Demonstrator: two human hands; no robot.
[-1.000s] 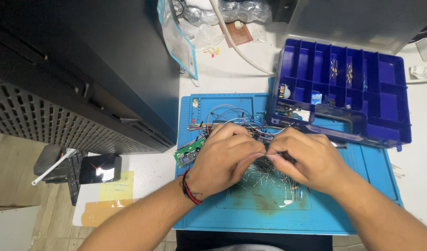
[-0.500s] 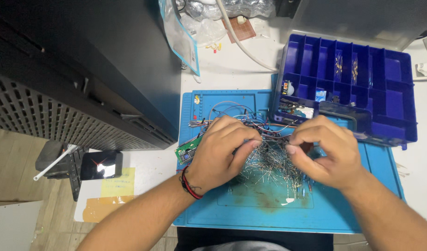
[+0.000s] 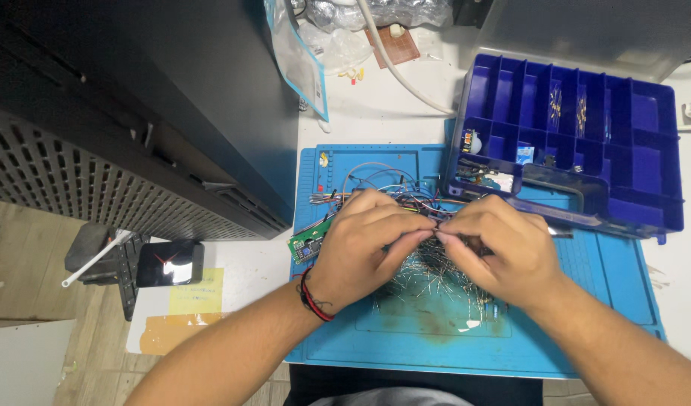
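- The left hand (image 3: 364, 244) and right hand (image 3: 500, 248) meet fingertip to fingertip, both pinched narrow on something thin and small; what exactly they grip is too small to tell
- Just under them lies a pile of thin metal-legged parts (image 3: 428, 278), tangled with coloured wires (image 3: 383, 184), on a blue work mat (image 3: 616, 301)
- The step in hand looks like picking one piece free of the pile; the next move calls for a steady pull so neighbouring legs do not snag
- A green circuit board (image 3: 309, 242) peeks out beside the left wrist
- Behind the right hand stands an open blue compartment box (image 3: 631, 150), a few cells holding small parts
- The mat rests on a white counter (image 3: 383, 113)
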